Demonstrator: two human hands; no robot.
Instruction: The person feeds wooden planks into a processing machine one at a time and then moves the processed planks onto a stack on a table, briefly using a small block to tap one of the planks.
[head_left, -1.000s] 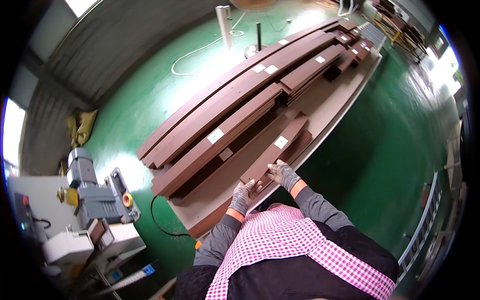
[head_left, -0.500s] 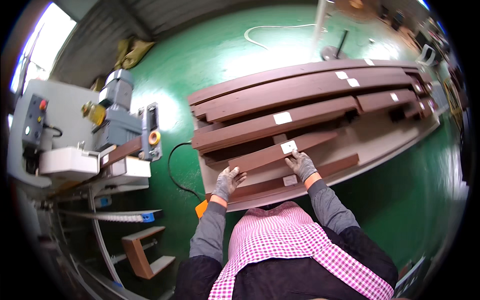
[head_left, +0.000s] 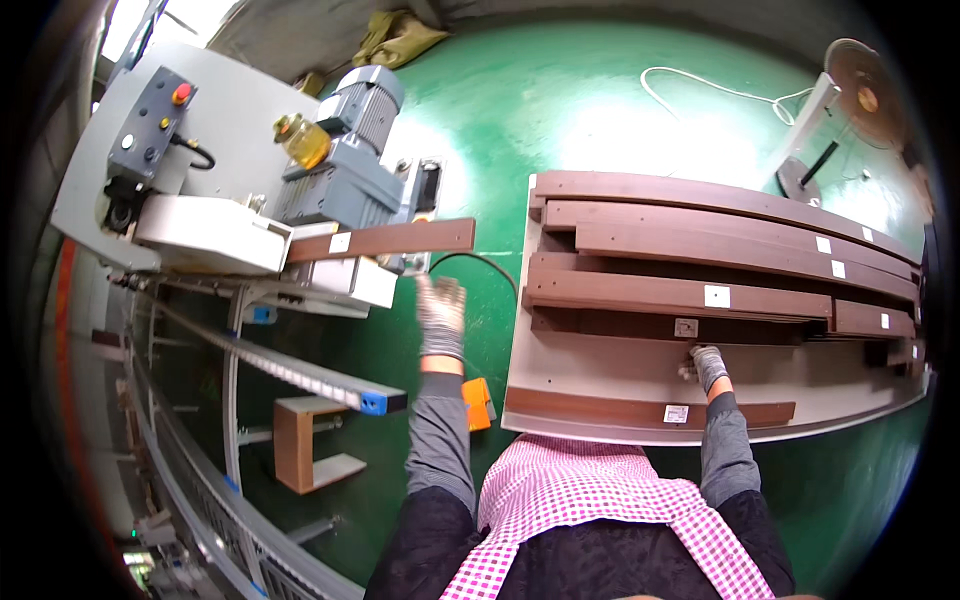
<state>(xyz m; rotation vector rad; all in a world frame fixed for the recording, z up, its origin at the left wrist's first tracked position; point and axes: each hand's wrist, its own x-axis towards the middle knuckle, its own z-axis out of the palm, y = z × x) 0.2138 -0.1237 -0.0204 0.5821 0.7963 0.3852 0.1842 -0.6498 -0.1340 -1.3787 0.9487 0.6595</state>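
My left hand, in a grey work glove, reaches out with fingers stretched and a little blurred, nothing seen in it. It is nearest the free end of a brown board that juts from the machine, apart from it. My right hand, gloved too, hovers over the bare strip of the pale table, its fingers loosely bent and apart. Just beyond it a brown board with a white label lies along the stack; whether the fingertips touch it I cannot tell. Nearer me lies another labelled brown board.
Stacked long brown boards fill the table's far side. At left stands a grey machine with a motor, control box and oil cup. A roller rail, an orange object, a black cable and a fan are around.
Both hands have let go of the short labelled board. My left hand has moved left toward the machine. The view has turned left, showing more of the machine.
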